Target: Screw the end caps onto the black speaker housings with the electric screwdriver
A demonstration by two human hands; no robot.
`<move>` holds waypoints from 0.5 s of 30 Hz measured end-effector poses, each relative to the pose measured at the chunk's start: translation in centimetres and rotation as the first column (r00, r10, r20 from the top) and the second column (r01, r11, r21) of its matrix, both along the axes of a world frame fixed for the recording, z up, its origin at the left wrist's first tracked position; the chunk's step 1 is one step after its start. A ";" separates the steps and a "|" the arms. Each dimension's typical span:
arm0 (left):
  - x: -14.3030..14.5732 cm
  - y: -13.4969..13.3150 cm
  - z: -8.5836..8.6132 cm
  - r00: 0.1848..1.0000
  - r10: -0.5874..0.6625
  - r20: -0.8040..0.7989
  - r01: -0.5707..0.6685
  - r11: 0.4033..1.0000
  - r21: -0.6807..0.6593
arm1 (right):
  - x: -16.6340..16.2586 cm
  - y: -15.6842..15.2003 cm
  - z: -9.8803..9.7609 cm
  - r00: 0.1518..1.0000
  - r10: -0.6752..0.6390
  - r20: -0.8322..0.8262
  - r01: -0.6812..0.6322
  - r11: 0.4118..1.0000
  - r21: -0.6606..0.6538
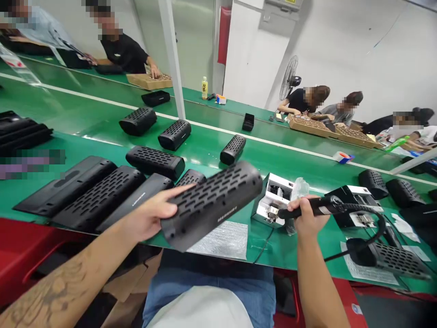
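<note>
In my left hand [152,213] is a black perforated housing [215,200], tilted up to the right, with pale lettering on its side. The fingers wrap its near left end. A black electric screwdriver [316,207] lies across my right hand [309,217], closed around its body. Its tip points left and is at the metal front of a white-and-black screw feeder [276,198]; whether they touch I cannot tell. A clear plastic bag [300,187] is beside the feeder. Bubble wrap [228,239] lies on the bench below the housing.
Several black housings and flat panels [71,182] lie on the green bench to the left. More housings [233,149] are on the belt ahead. A second feeder [358,207] and another housing [398,257] are at right. People work across the line.
</note>
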State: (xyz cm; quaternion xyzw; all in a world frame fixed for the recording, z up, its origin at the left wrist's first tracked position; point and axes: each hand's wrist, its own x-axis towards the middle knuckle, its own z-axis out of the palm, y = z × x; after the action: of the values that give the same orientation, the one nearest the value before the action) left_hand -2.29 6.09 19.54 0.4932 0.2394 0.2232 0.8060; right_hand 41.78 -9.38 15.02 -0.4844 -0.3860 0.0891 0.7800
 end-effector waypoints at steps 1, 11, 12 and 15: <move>-1.0 -1.2 -1.8 1.000 -0.005 -0.021 0.004 0.999 -0.053 | -0.1 0.4 -0.4 1.000 0.002 0.004 -0.002 1.000 -0.011; 1.0 -3.3 -14.3 0.978 0.003 -0.210 0.007 0.999 0.048 | -2.2 -0.1 -0.2 0.999 0.003 0.045 0.000 0.997 -0.071; 1.6 -3.0 -14.8 0.980 0.007 -0.201 0.008 0.997 0.071 | -2.5 -0.7 0.2 0.999 0.015 0.041 -0.012 0.998 -0.063; 3.2 -2.2 -16.0 0.987 0.041 -0.155 -0.010 0.981 0.193 | -4.0 -3.2 1.7 0.995 0.098 0.031 -0.097 0.995 -0.037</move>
State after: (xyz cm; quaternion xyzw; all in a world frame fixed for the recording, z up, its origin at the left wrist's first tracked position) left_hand 0.91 3.90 3.50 0.5814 0.2864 0.2156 0.7304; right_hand 37.81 -12.62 16.77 -0.4800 -0.4202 0.1261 0.7597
